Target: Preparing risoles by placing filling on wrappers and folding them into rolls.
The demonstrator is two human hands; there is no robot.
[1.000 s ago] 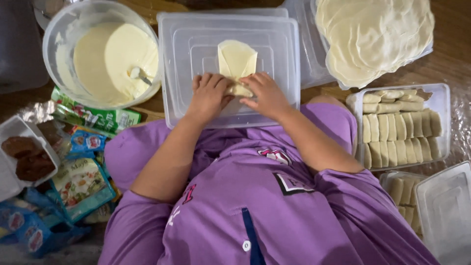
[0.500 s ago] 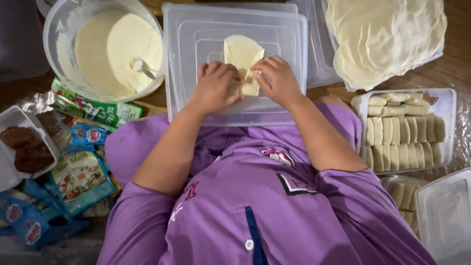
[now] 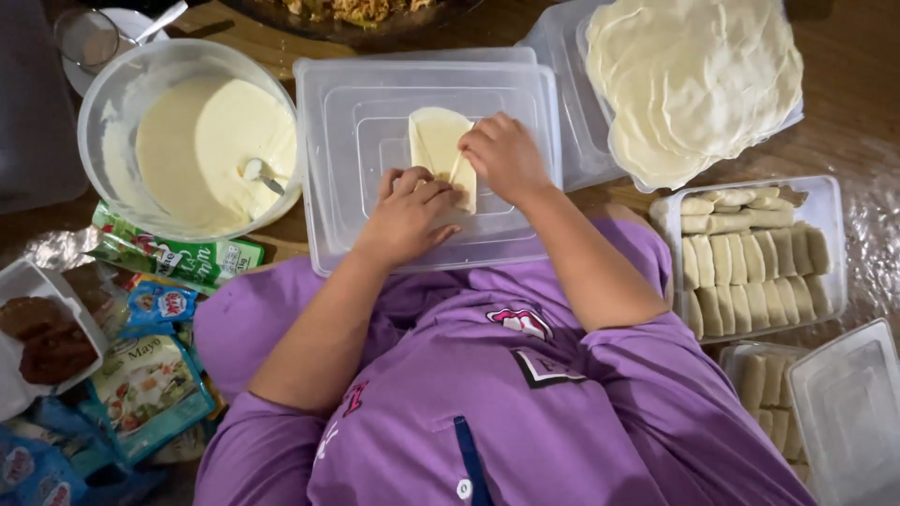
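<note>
Your left hand (image 3: 410, 211) presses curled fingers on the pale wrapper (image 3: 437, 150) lying on the upturned clear lid (image 3: 347, 187); your right hand (image 3: 502, 155) pinches its side fold. Soft, thin, tear-prone, I'd say: hold the edges.

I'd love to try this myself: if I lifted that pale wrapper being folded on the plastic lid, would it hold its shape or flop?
Probably flop: the wrapper folds over under the right hand and left hand. It looks thin, so likely light and easy to tear. The stack of wrappers lies wavy and soft.
</note>
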